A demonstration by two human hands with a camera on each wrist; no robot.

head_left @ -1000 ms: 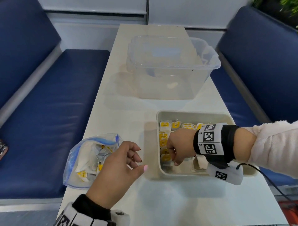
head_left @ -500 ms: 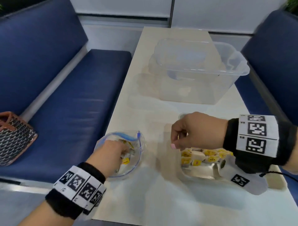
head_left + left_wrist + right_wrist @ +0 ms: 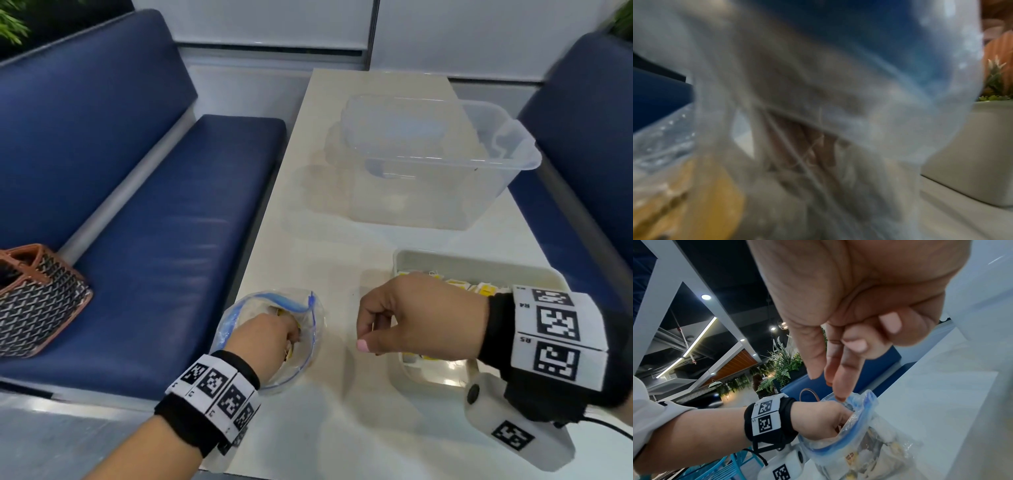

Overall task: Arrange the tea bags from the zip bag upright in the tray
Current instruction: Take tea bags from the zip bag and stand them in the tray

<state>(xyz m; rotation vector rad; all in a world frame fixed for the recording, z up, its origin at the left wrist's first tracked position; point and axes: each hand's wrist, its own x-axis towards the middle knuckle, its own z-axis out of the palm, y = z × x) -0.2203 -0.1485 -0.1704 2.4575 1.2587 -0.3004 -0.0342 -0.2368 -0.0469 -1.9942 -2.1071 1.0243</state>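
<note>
Left hand is being buried in the clear blue-zippered zip bag on the white table's left edge; finger state cannot be told, grasp hidden. Right hand is being held loosely curled, holding nothing, above the beige rectangular tray, where yellow-tagged tea bags are standing.

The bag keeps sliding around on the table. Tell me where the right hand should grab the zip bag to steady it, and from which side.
Probably pinch the blue zip rim at the zip bag's far right edge, coming in from the tray side. The mouth gapes upward, that stretch of rim stands free, and the left hand fills the near side. The right hand hovers close by, fingers loosely curled and holding nothing.
</note>
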